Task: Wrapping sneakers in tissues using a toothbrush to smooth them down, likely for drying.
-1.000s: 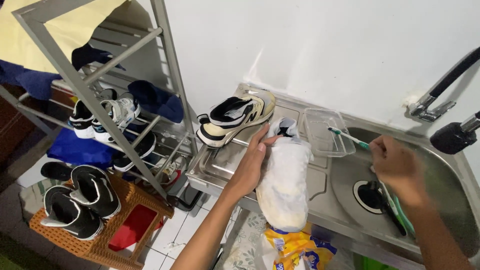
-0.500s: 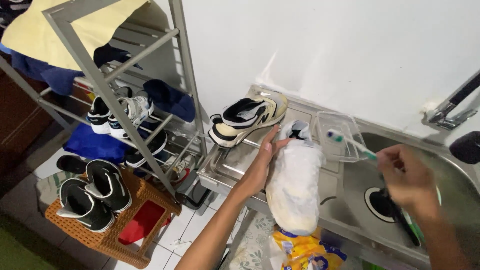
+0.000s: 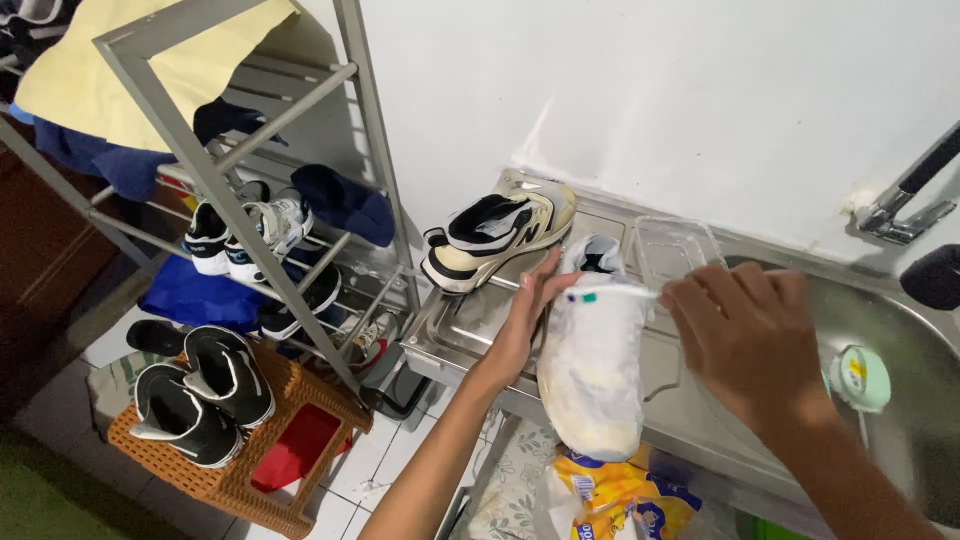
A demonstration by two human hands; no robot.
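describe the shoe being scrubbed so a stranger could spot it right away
On the steel sink drainboard by the white wall, two shoes lie. It is the white shoe nearest the front edge, steadied by the left hand, unlike the cream-and-black sneaker behind it.
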